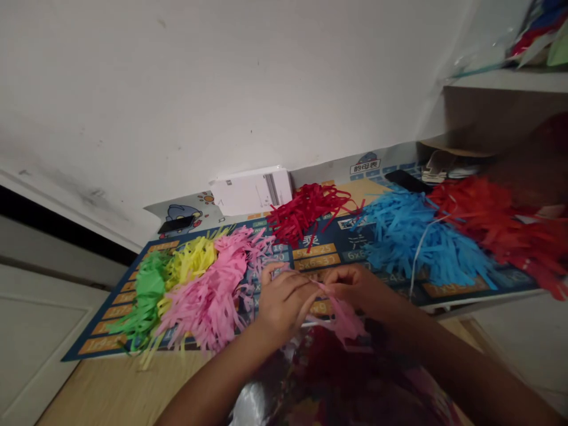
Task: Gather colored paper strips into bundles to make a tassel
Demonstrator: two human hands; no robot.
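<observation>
My left hand (284,303) and my right hand (355,287) meet at the front edge of the table. Between them, a strip of pink tissue paper (344,319) is pinched, its fringed end hanging down below my right hand. The fingers of both hands are closed at its upper part, and the fingertips partly hide it. Left of my left hand lies a pink fringed paper bundle (208,296), with a pale lilac fringe (261,254) along its right side. Beyond my hands rests a dark red fringed bundle (302,213).
Green (148,290) and yellow (193,260) bundles lie left, blue (412,231) and red (497,222) ones right. A white box (248,192) leans against the wall. A white cord (419,248) crosses the blue bundle. Printed sheeting (106,325) covers the table; a shelf (510,83) juts out upper right.
</observation>
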